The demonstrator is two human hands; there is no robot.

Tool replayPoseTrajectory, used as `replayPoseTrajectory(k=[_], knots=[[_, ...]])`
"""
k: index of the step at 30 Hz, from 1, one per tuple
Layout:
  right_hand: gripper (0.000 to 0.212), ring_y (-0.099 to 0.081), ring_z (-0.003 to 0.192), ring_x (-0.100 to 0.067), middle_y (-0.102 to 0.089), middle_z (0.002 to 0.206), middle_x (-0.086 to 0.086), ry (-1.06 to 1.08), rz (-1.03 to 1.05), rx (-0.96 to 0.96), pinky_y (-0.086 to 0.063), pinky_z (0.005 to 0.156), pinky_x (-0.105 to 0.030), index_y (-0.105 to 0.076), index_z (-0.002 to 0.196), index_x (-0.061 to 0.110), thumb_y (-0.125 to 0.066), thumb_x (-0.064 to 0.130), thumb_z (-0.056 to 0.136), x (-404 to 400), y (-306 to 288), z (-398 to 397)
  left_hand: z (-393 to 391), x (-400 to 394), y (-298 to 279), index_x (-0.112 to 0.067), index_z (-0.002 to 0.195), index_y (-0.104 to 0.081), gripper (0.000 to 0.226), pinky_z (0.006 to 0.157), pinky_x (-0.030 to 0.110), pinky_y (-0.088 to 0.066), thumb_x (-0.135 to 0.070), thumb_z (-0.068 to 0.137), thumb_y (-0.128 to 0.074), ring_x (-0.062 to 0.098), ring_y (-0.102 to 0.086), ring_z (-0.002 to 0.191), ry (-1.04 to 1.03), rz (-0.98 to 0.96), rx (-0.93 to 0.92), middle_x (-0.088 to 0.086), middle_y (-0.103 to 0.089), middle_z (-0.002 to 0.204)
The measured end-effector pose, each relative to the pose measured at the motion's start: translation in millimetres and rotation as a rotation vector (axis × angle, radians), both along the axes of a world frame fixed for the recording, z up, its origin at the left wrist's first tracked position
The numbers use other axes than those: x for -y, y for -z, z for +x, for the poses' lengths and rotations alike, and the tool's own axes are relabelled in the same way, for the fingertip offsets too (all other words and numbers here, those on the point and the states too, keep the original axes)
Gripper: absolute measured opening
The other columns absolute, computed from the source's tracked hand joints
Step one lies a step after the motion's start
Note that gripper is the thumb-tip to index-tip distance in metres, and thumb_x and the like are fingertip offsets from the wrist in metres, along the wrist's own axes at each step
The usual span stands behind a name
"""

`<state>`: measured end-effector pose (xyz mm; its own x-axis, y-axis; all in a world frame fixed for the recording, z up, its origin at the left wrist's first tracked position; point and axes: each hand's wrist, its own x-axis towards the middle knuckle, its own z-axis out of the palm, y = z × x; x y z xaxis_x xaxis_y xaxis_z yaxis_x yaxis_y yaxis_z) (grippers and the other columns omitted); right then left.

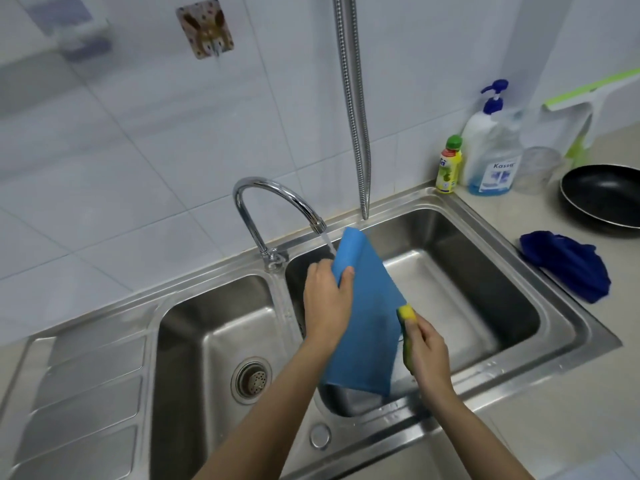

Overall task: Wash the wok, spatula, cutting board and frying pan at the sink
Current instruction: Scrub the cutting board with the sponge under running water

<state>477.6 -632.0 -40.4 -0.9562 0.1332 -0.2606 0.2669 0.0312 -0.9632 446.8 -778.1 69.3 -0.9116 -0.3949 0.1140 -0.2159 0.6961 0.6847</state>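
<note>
Two basins make the steel sink (575, 336); one blue cutting board (367, 327) stands tilted in the right one under the running faucet (273, 195). Left hand (325, 306) grips its upper edge, right hand (427, 355) pinches one yellow sponge (408, 312) against its side. One frying pan (604, 195) waits on the counter — beside two bottles (one (491, 150) reads "Kassa") and a blue cloth (568, 263).

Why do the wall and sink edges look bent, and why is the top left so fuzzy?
Head view: the wide-angle lens bows the sink rim and tile lines; the top-left wall hook is smeared, while the cutting board and both hands stay sharp; soft glare streaks the tap and hose.
</note>
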Motion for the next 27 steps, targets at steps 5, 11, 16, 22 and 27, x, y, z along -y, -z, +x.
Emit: replayPoseTrajectory(k=[5, 11, 16, 22, 27], knots=[[0.027, -0.058, 0.095, 0.000, -0.065, 0.099, 0.020, -0.106, 0.005, -0.009, -0.046, 0.090, -0.027, -0.067, 0.106, 0.034, -0.051, 0.049, 0.092, 21, 1, -2, 20, 38, 19, -0.001, 0.113, -0.055, 0.028, 0.074, 0.015, -0.027, -0.006, 0.086, -0.058, 0.016, -0.042, 0.090, -0.123, 0.131, 0.007, 0.008, -0.047, 0.105], [0.032, -0.056, 0.110, -0.002, -0.063, 0.118, 0.017, -0.313, 0.135, -0.008, -0.043, 0.096, -0.023, -0.066, 0.119, 0.025, -0.051, 0.041, 0.095, 56, 19, 7, 44, 84, 62, 0.002, 0.121, -0.050, 0.035, 0.086, 0.026, -0.032, -0.012, 0.090, -0.058, 0.027, -0.045, 0.103, -0.316, 0.109, 0.091, 0.010, -0.045, 0.105], [0.059, -0.054, 0.118, -0.007, -0.060, 0.129, 0.008, -0.462, 0.280, -0.072, -0.041, 0.106, -0.031, -0.062, 0.125, 0.016, -0.040, 0.058, 0.091, 85, 40, 19, 56, 90, 101, 0.002, 0.130, -0.045, 0.043, 0.092, 0.043, -0.040, -0.015, 0.093, -0.056, 0.034, -0.047, 0.103, -0.409, 0.111, 0.181, 0.020, -0.047, 0.110], [0.073, -0.050, 0.122, -0.016, -0.055, 0.137, 0.002, -0.525, 0.489, -0.095, -0.033, 0.107, -0.025, -0.055, 0.133, 0.017, -0.025, 0.067, 0.089, 99, 56, 28, 52, 89, 128, 0.000, 0.141, -0.036, 0.051, 0.095, 0.048, -0.042, -0.020, 0.096, -0.051, 0.033, -0.045, 0.107, -0.449, 0.049, 0.244, 0.021, -0.047, 0.116], [0.060, -0.046, 0.123, -0.016, -0.051, 0.140, 0.001, -0.504, 0.621, -0.101, -0.025, 0.101, -0.018, -0.049, 0.137, 0.014, -0.026, 0.051, 0.097, 106, 63, 25, 40, 81, 141, 0.003, 0.140, -0.036, 0.050, 0.091, 0.046, -0.043, -0.015, 0.097, -0.050, 0.036, -0.046, 0.106, -0.412, -0.002, 0.269, 0.024, -0.049, 0.116]])
